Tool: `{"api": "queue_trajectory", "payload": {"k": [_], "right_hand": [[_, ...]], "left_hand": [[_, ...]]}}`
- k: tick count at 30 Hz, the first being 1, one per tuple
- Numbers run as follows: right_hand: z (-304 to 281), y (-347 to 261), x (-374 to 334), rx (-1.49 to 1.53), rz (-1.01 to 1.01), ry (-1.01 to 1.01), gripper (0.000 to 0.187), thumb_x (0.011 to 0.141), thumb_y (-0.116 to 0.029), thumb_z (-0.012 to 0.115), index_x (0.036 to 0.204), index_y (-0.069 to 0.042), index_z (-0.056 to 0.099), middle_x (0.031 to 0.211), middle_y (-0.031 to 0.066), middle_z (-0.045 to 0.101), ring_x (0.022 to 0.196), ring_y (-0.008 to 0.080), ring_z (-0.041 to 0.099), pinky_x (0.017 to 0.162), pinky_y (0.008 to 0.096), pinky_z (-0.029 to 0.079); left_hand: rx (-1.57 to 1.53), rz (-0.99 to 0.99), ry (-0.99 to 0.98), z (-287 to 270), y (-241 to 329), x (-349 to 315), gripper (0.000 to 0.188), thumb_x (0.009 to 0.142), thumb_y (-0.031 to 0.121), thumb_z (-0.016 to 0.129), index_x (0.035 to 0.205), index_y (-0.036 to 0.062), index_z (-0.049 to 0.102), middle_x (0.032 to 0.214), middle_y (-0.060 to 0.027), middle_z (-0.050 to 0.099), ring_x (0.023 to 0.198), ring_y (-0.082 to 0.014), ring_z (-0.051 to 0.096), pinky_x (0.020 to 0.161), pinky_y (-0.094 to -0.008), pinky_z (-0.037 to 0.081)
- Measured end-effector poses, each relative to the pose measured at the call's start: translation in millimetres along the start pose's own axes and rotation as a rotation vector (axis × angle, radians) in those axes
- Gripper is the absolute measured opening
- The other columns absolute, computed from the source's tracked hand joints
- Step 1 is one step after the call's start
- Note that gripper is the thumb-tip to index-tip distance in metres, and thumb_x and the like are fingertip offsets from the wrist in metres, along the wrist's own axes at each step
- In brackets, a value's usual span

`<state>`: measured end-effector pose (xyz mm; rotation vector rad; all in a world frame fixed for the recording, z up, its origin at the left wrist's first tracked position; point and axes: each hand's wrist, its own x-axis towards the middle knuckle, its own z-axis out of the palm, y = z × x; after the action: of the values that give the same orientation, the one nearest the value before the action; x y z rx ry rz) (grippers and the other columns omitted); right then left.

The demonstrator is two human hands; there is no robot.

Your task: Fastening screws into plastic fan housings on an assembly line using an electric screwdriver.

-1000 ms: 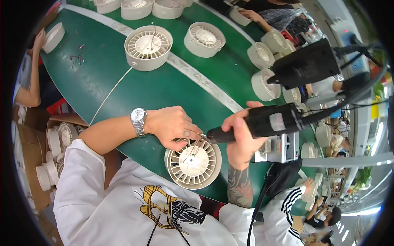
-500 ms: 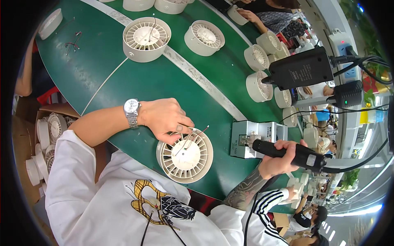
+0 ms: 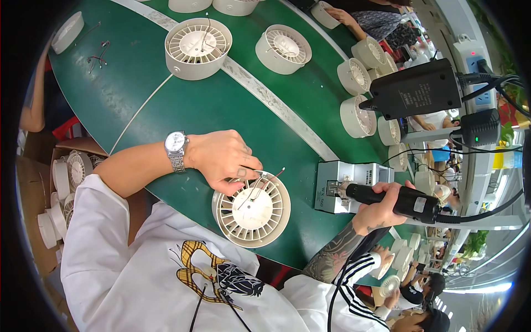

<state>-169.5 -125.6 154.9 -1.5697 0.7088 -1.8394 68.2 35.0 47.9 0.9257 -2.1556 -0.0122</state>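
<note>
My left hand [image 3: 224,160], wearing a metal watch [image 3: 176,141], bends over the upper rim of a round off-white slotted housing [image 3: 251,209]. Its thumb and fingers are closed near the slots, around where thin wires [image 3: 260,189] run; whatever they pinch is hidden beneath them. In my right hand [image 3: 381,210] is a black electric screwdriver [image 3: 409,203] with a cable, held nearly level. The screwdriver's tip reaches the front of a grey-white boxy screw feeder [image 3: 327,202] to the right of the housing.
More such housings stand farther off on the green table [image 3: 138,94], one with wires [image 3: 199,48] and another [image 3: 284,50] beside it. Black power adapters [image 3: 416,88] hang at the right. A carton [image 3: 55,146] of housings sits at the left. Co-workers' hands [image 3: 338,17] are across the table.
The view has shifted a little, so the feeder and far housings appear slightly farther right. My left hand stays at the housing, and the screwdriver's tip remains at the feeder.
</note>
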Motion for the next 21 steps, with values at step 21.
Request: {"api": "queue_trajectory", "payload": {"k": [21], "right_hand": [[-7.8, -6.2, 10.9, 0.217, 0.129, -0.112, 0.03, 0.078, -0.005, 0.058, 0.105, 0.002, 0.046, 0.063, 0.006, 0.048, 0.05, 0.0135, 0.044, 0.05, 0.0262, 0.04]], "left_hand": [[0.025, 0.0, 0.018, 1.0, -5.4, -3.5, 0.015, 0.067, 0.021, 0.06, 0.067, 0.0055, 0.06, 0.075, -0.0042, 0.057, 0.051, -0.0187, 0.054, 0.043, -0.0315, 0.043]]}}
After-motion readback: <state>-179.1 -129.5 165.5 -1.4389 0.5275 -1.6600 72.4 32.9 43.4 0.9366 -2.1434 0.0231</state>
